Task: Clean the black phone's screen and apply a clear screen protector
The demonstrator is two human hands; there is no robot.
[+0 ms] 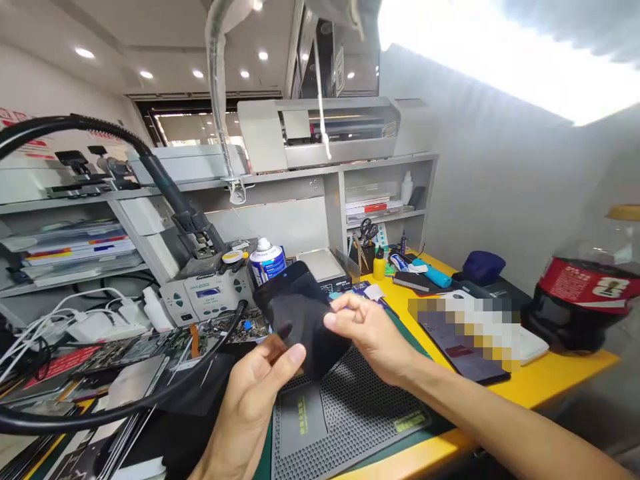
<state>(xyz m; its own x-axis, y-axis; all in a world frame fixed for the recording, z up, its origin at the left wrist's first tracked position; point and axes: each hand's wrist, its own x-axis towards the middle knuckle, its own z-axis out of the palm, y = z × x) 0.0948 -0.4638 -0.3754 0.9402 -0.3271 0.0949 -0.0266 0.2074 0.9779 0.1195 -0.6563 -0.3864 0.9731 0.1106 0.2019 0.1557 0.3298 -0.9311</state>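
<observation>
In front of me both hands hold a thin, glossy black sheet [315, 333], raised above the grey mat. A rounded corner shows at its upper end, and the layers seem to overlap there; I cannot make out whether a phone is among them. My left hand [260, 387] grips the lower left edge, thumb in front and fingers partly hidden behind. My right hand [370, 333] pinches the right edge between thumb and forefinger. Below them lies a grey perforated work mat [370, 407] on a green cutting mat [415, 340].
A hot air station [207, 293] and its black hose [210, 373] stand at left, beside circuit boards [175, 347]. Behind the sheet is a blue-white spray can [267, 260]. To the right are a dark flat panel [460, 340] and a large cola bottle [580, 300].
</observation>
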